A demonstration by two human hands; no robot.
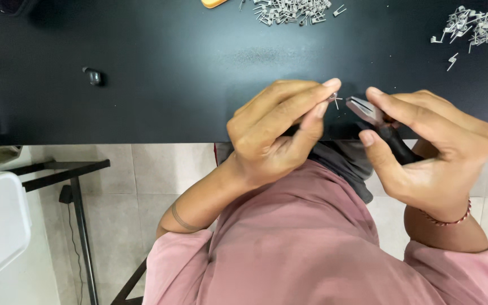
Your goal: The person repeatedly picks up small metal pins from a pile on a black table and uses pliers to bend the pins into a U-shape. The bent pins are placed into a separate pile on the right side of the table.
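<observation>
We've got our left hand (272, 133) pinching a small bent wire piece (335, 100) over the black table (159, 73) edge. Right hand (425, 147) clamped on pliers (368, 110), tips just beside it. Loose wire-piece piles (292, 10) at the far edge, no container.

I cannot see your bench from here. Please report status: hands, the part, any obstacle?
Left hand pinches small metal part at fingertips. Right hand grips pliers, tips just beside the part. Nothing between them; loose part piles lie far up the black table.

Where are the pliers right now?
In the head view, the pliers are in the right hand, right of centre over the black table's near edge.
</observation>
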